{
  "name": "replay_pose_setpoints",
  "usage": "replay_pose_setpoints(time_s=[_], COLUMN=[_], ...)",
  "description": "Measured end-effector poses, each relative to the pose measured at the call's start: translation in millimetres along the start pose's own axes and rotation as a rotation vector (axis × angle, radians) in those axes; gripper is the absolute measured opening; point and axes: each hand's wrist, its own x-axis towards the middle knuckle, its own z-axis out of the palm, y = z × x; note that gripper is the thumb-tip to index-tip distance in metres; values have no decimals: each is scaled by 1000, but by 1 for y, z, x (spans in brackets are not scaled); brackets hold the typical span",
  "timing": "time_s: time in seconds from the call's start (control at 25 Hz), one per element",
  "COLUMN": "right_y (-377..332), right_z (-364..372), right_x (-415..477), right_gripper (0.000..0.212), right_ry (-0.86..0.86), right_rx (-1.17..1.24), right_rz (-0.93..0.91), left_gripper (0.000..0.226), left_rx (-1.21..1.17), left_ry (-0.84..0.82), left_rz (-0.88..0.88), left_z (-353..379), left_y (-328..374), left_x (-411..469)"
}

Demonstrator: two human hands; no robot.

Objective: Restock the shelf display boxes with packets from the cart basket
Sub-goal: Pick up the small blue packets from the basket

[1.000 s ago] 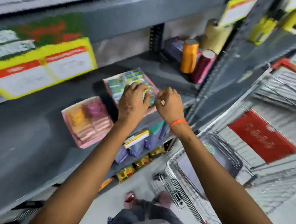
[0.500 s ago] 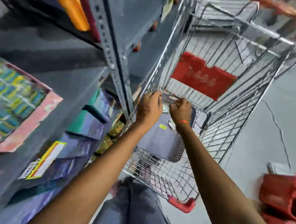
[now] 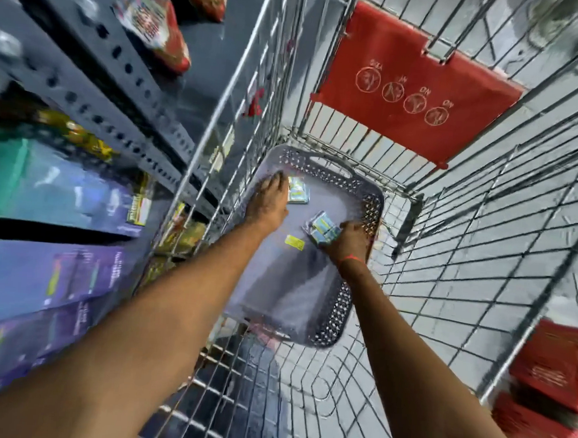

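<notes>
A grey plastic basket lies inside the wire shopping cart. Both my hands reach down into it. My left hand rests at the basket's far left, its fingers touching a small stack of blue-green packets; whether it grips them is unclear. My right hand is closed on another bundle of blue-and-yellow packets near the basket's right wall. A small yellow label lies on the basket floor between my hands. The shelf display boxes are out of view.
Grey metal shelving stands to the left, with purple and teal boxes on the lower shelves and red snack bags higher up. The cart's red child-seat flap hangs at its far end. Red crates sit on the floor at the right.
The view swung from the shelf's display boxes down to the cart. Both hands left the shelf, reached into the grey basket, and my right hand closed on a bundle of packets.
</notes>
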Motion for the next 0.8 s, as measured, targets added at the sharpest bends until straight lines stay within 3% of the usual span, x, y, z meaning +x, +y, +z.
replay_pose_setpoints(time_s=[0.08, 0.28, 0.44, 0.6, 0.72, 0.8], right_y=[4, 2, -16, -55, -98, -128], right_z=[9, 19, -14, -83, -146, -184], right_x=[8, 3, -19, -66, -116, -149], right_gripper=[57, 50, 74, 68, 34, 39], right_ry=[-12, 41, -79, -232, -355, -429], right_rx=[-130, -246, -240, -346, -445, -514], right_rz=[-71, -113, -63, -61, -147, -204], left_gripper=[84, 66, 70, 61, 69, 72], left_rx=[104, 210, 218, 274, 219, 178], left_ry=[-17, 65, 18, 149, 110, 170], left_rz=[48, -1, -12, -37, -41, -85], left_z=[9, 5, -18, -78, -152, -200], left_y=[-6, -3, 7, 30, 47, 54], left_x=[16, 17, -14, -68, -121, -160])
